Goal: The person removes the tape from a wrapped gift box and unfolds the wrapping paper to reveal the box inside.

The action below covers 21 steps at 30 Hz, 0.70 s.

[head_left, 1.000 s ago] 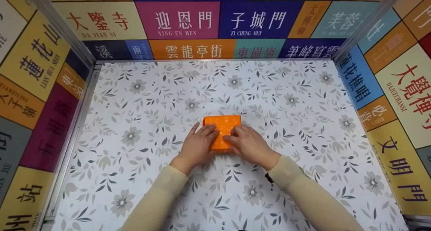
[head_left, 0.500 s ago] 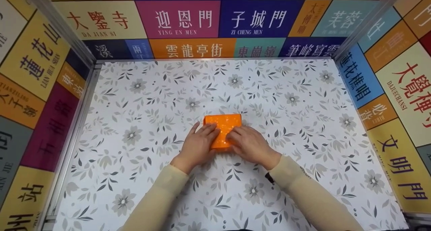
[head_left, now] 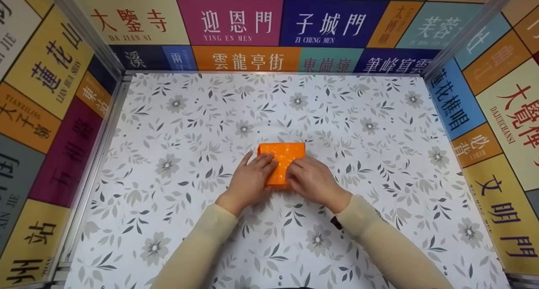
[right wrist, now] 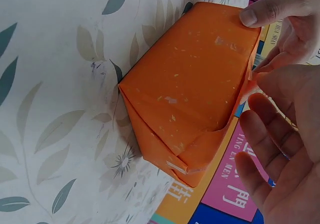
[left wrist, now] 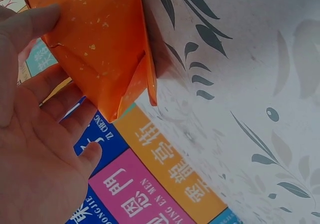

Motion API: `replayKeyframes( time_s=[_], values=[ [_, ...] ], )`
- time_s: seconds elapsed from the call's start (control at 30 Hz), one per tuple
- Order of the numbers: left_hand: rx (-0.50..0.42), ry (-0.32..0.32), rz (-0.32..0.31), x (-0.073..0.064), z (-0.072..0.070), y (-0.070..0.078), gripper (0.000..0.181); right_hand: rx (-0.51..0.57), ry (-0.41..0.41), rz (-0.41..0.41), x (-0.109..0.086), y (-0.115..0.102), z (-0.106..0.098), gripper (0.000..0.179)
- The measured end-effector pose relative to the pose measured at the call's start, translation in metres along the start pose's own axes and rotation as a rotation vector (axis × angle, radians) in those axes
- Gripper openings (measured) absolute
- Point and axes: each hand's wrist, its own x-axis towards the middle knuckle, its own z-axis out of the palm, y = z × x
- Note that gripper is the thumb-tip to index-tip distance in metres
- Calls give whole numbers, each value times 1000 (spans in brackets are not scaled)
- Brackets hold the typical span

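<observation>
A small boxy package (head_left: pixel 283 151) wrapped in glossy orange paper with light flecks lies mid-table. My left hand (head_left: pixel 248 180) holds its left side, fingers across the top. In the left wrist view the thumb lies on one orange face (left wrist: pixel 95 39) and the other fingers reach around the edge. My right hand (head_left: pixel 316 180) is at the right side with curled fingers, pinching at the paper's edge. From the right wrist view, an end of the package shows triangular folds (right wrist: pixel 155 139), and a shiny patch (right wrist: pixel 230 44) lies on its face. The exact bit pinched is partly hidden.
The table has a white cloth (head_left: pixel 202 112) printed with grey leaves and flowers. Panels with colourful lettering (head_left: pixel 248 23) enclose it at the back and both sides, with metal rails (head_left: pixel 97 40) at the corners. Pale yellow sleeves (head_left: pixel 198 242) cover both forearms.
The right thumb and fingers have drawn together and back from the package's top toward its right edge. The left hand keeps its place on the package. The head view has shifted slightly.
</observation>
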Motion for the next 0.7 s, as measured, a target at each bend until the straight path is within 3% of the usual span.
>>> replayKeyframes(
  time_s=[0.23, 0.4, 0.7],
  values=[
    [-26, -6, -13, 1, 0, -2, 70, 13, 71, -55, -13, -5, -5, 13],
    [-26, -25, -17, 0, -1, -4, 69, 24, 56, -71, -21, -9, -6, 10],
    [-31, -24, -2, 0, 0, -3, 68, 55, 25, -197, -30, -14, -9, 2]
  ],
)
